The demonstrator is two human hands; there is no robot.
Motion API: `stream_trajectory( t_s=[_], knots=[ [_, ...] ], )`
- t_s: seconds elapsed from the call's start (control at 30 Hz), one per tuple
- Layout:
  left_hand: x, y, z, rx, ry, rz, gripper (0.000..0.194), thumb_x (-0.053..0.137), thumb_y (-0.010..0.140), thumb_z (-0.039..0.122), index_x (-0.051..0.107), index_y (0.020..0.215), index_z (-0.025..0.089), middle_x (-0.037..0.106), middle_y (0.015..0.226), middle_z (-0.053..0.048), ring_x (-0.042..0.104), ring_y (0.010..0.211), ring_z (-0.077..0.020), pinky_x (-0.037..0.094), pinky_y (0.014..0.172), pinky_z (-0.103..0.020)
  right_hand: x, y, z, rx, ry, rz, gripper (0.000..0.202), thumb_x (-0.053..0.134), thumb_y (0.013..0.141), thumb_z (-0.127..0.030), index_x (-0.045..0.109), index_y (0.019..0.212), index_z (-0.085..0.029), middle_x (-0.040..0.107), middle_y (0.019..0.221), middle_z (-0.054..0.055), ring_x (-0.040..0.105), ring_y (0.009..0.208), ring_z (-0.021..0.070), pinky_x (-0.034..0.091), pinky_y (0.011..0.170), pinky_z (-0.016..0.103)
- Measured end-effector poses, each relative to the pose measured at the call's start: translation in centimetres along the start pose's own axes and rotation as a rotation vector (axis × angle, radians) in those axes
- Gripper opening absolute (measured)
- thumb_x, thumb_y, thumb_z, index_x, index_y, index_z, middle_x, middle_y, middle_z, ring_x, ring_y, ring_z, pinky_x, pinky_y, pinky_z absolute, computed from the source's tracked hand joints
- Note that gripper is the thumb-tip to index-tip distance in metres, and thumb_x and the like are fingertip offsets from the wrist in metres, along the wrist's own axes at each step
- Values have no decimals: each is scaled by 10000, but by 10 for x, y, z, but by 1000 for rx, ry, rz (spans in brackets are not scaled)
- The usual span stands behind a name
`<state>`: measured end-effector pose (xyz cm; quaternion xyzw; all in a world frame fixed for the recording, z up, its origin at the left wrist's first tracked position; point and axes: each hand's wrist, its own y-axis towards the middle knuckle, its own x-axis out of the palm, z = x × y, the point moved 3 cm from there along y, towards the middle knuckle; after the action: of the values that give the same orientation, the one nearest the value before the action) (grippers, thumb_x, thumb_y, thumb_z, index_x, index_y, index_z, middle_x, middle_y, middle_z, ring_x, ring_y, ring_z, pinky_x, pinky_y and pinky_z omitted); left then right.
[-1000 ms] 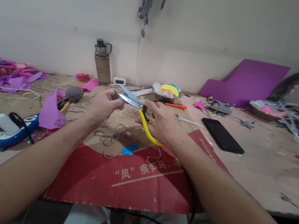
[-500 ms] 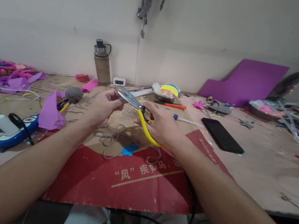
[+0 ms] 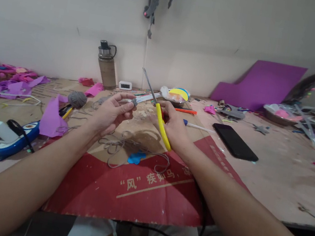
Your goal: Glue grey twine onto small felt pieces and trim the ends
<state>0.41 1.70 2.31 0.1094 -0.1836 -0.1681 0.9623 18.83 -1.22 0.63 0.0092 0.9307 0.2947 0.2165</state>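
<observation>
My left hand [image 3: 113, 114] pinches a small grey piece [image 3: 134, 102] between thumb and forefinger. To its right, my right hand [image 3: 171, 123] is wrapped round the yellow-handled scissors [image 3: 161, 126], whose blades point up and to the left, apart from the grey piece. Beneath both hands, loose grey yarn [image 3: 115, 145] lies tangled on the red and brown cardboard [image 3: 88, 187], beside a blue cutout [image 3: 136, 157]. A ball of grey yarn [image 3: 77, 99] rests left of my left hand.
A black phone [image 3: 235, 142] lies at the right. Behind are a bottle [image 3: 107, 70], a small white clock [image 3: 125, 85] and a bowl [image 3: 175, 95] of scraps. A blue power strip [image 3: 15, 144] with cables and pink and purple scraps [image 3: 19, 89] are on the left.
The scissors have swung from lying near my left fingers to a steeper angle, moving away from them. The grey piece in my left fingertips now shows clearly.
</observation>
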Motion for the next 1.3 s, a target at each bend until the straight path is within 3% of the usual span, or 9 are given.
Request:
stream_trajectory(
  t_s=[0.17, 0.33, 0.53, 0.73, 0.93, 1.03, 1.17, 1.3],
  knots=[
    [-1, -1, -2, 30, 140, -37, 293, 772, 676, 191, 642, 937, 168, 606, 681, 7, 542, 579, -83, 444, 570, -222, 3, -1, 0, -8, 119, -49, 315, 576, 801, -281, 519, 1107, -231, 590, 871, 0, 536, 776, 145, 443, 730, 308],
    [-3, -1, -2, 122, 212, -48, 350, 763, 682, 168, 590, 982, 221, 608, 673, 27, 544, 596, -89, 408, 563, -210, 7, -2, -5, 69, 313, -61, 260, 620, 785, -313, 526, 1014, -232, 547, 775, -24, 511, 685, 114, 431, 646, 272],
    [-4, 0, -7, 136, 292, -73, 265, 765, 696, 230, 595, 896, 197, 604, 701, 18, 518, 582, -82, 381, 541, -218, 8, -5, -14, 182, 518, 30, 364, 683, 728, -305, 493, 1031, -239, 508, 754, -43, 441, 563, 70, 378, 515, 241],
    [0, -4, -12, 118, 419, -99, 268, 776, 674, 270, 629, 881, 183, 638, 748, -4, 539, 599, -96, 403, 548, -237, 11, -6, -14, 175, 541, -11, 380, 688, 721, -283, 490, 1042, -237, 523, 756, -44, 445, 567, 66, 350, 483, 230],
    [8, -8, -11, 98, 473, -167, 264, 742, 714, 257, 602, 931, 199, 622, 660, 17, 525, 560, -93, 406, 536, -228, 13, -7, -16, 206, 520, -54, 320, 639, 726, -218, 512, 1019, -222, 505, 718, -55, 419, 519, 52, 338, 462, 225],
    [10, -10, -9, 212, 550, -155, 242, 721, 740, 266, 607, 945, 207, 628, 703, 13, 547, 592, -100, 435, 567, -238, 13, -8, -17, 266, 544, -35, 313, 613, 721, -223, 504, 1014, -225, 474, 684, -64, 393, 471, 51, 322, 428, 227],
    [12, -16, -3, 475, 910, -159, 241, 726, 747, 304, 670, 962, 210, 676, 863, -31, 595, 711, -127, 473, 689, -276, 14, -8, -17, 330, 581, -7, 364, 580, 695, -207, 493, 1048, -231, 424, 609, -81, 386, 441, 65, 327, 418, 233],
    [13, -22, 3, 693, 1164, -148, 191, 684, 796, 283, 691, 970, 208, 705, 875, -37, 618, 748, -134, 476, 730, -275, 15, -8, -16, 325, 619, -39, 422, 586, 694, -212, 489, 1105, -223, 418, 566, -88, 403, 445, 75, 351, 442, 237]
  ],
)
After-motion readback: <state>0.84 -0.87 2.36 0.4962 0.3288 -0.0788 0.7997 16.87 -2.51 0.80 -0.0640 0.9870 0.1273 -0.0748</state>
